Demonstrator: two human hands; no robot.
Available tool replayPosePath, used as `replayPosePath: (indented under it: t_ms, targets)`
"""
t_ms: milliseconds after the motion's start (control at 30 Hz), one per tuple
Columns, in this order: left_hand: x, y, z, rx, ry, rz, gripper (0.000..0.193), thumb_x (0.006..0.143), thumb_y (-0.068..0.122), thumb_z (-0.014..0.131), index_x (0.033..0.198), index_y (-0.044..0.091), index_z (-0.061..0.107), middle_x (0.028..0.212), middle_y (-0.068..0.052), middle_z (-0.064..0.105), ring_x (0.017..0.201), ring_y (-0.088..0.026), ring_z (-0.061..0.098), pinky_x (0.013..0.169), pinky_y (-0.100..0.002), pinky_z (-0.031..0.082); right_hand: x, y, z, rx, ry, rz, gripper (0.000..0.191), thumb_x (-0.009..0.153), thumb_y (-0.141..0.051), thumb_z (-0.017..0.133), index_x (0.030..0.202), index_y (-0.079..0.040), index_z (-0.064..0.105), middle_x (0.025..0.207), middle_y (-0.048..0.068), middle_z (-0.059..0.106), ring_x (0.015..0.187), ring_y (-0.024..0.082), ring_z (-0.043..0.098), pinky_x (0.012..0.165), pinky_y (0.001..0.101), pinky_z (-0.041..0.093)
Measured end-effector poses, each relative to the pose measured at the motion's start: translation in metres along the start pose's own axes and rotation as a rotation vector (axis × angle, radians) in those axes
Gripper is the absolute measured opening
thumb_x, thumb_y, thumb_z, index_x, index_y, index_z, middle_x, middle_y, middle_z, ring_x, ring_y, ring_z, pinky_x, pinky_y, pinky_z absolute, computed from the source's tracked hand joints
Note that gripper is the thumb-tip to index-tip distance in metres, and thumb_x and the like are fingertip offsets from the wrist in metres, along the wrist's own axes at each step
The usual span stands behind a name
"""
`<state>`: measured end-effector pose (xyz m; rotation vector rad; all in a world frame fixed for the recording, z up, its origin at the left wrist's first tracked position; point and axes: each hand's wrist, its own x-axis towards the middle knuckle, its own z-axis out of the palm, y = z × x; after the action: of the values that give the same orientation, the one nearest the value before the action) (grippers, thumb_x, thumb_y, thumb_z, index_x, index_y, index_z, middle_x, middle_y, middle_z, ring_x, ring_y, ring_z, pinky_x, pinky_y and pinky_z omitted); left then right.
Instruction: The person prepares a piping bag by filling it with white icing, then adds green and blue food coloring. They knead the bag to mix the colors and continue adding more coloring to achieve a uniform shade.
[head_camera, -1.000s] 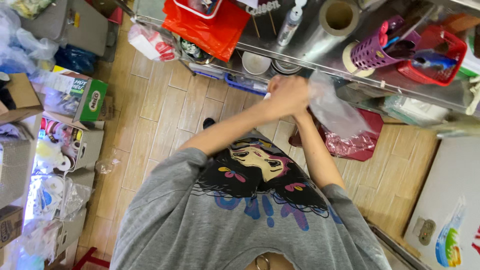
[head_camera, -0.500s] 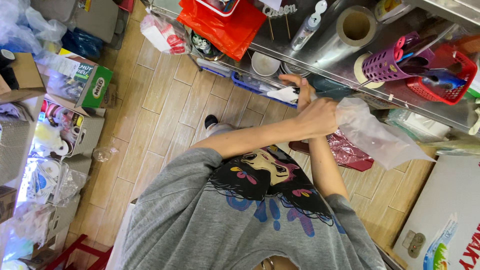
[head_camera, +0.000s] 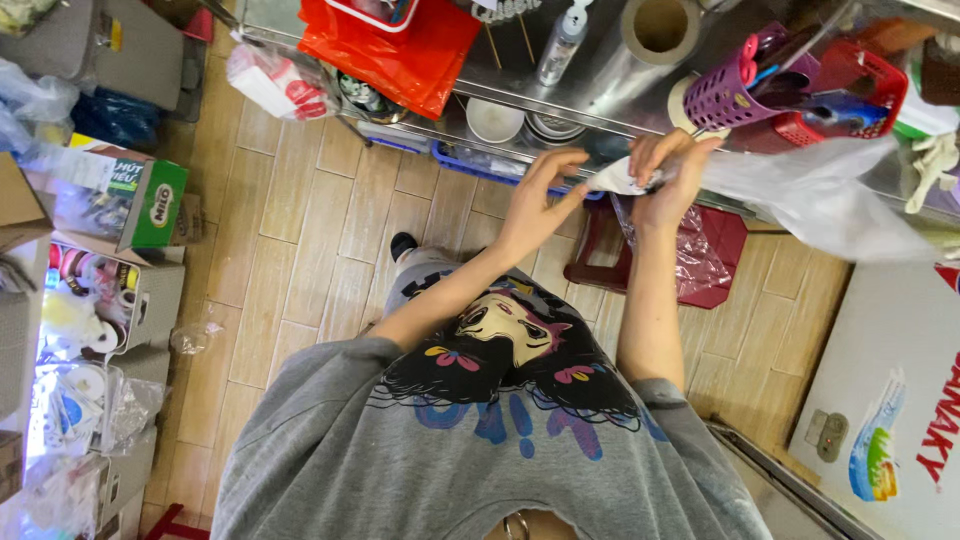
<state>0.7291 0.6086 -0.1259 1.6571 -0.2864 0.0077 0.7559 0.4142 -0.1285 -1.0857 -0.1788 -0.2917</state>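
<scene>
Hands have parted: right hand (head_camera: 668, 172) now grips the clear plastic bag (head_camera: 810, 195) alone, left hand (head_camera: 538, 200) open beside it.

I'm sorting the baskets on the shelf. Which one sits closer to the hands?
The purple perforated basket, just above the right hand that grips the clear plastic bag. The red basket sits farther out, beyond the purple one.

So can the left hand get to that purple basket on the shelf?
Probably yes. The left hand is open and holds nothing, and the purple basket sits uncovered on the metal shelf. The right hand, gripping the clear plastic bag, is partly in between.
</scene>
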Motion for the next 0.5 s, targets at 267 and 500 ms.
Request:
replayPosePath:
  t_ms: [267, 500]
  targets:
    - [-0.010, -0.044, 0.030, -0.778, 0.131, -0.527, 0.026, 0.098, 0.012, 0.072, 0.123, 0.002, 0.070, 0.104, -0.002, 0.071, 0.091, -0.011, 0.063, 0.081, -0.027, 0.049, -0.007, 0.009, 0.020, 0.030, 0.191, 0.017, 0.056, 0.111, -0.059, 0.034, 0.074, -0.017, 0.029, 0.054, 0.000, 0.025, 0.049, 0.017, 0.028, 0.062, 0.0360, 0.043]
    - [-0.012, -0.041, 0.034, -0.731, 0.258, -0.349, 0.021, 0.099, 0.008, 0.074, 0.118, 0.001, 0.070, 0.106, -0.004, 0.073, 0.098, -0.012, 0.066, 0.088, -0.027, 0.051, -0.017, 0.021, 0.022, -0.057, 0.243, -0.034, 0.056, 0.111, -0.060, 0.034, 0.076, -0.016, 0.028, 0.056, -0.002, 0.022, 0.049, 0.014, 0.021, 0.056, 0.0317, 0.029]
